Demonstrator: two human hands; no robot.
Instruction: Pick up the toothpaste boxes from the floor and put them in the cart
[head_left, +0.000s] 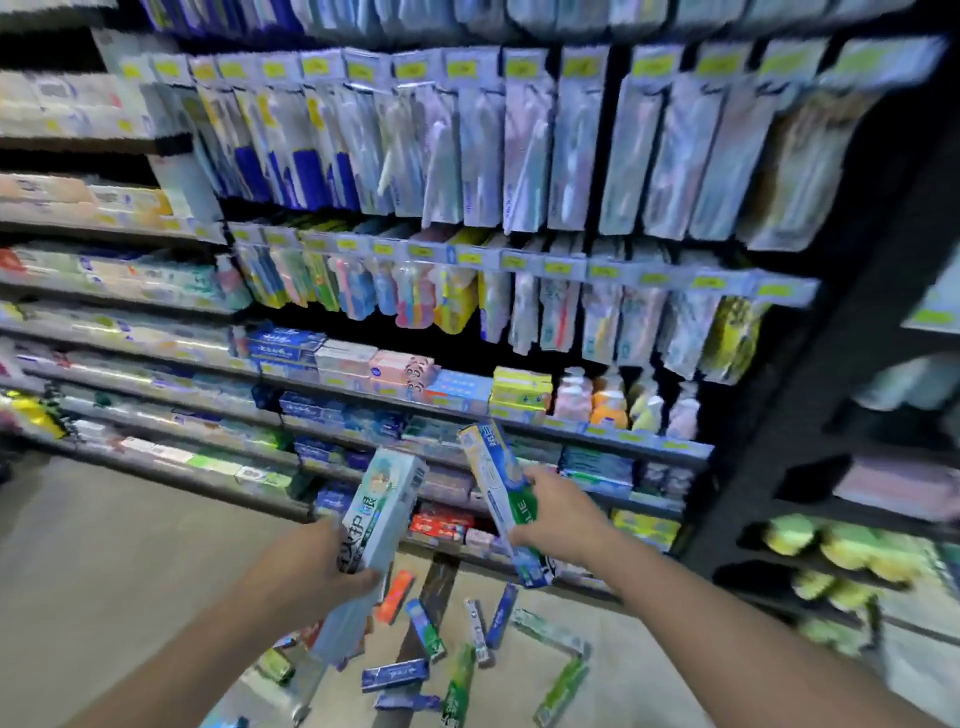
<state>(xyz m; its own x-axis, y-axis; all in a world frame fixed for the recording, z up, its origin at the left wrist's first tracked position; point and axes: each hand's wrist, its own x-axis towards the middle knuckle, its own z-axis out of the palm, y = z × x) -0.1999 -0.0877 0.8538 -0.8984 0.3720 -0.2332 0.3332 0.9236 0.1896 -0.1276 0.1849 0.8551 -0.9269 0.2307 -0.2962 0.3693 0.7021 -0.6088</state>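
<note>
The task looks to be partway through at best: each hand has a box lifted clear of the floor, yet many more lie below and no cart shows anywhere in the view, so nothing can be counted as delivered. The left hand (337, 564) grips a pale blue-white toothpaste box (376, 512) round its lower half, fingers curled under it, the box tilted with its top toward the shelves (363, 452). The right hand (558, 512) is clamped on a second, narrower white-and-green toothpaste box (493, 475), thumb across its face, its upper end pointing up and left. The two hands are apart, the boxes near each other but not touching. On the floor (130, 545), below and between the forearms, a loose scatter of toothpaste boxes (431, 629) remains: blue, green, orange and white ones lying flat at all angles, some overlapping, close to the foot of the bottom shelf. The picture is smeared by motion, so their count is hard to fix; a dozen or so seems a fair guess. The shelves themselves hold stacked toothpaste cartons in rows, with hanging toothbrush packs (467, 156) on pegs above and a few pump bottles (618, 402) at the right end of one middle shelf. What is left, then, is to carry these two to the cart and return for the rest
</note>
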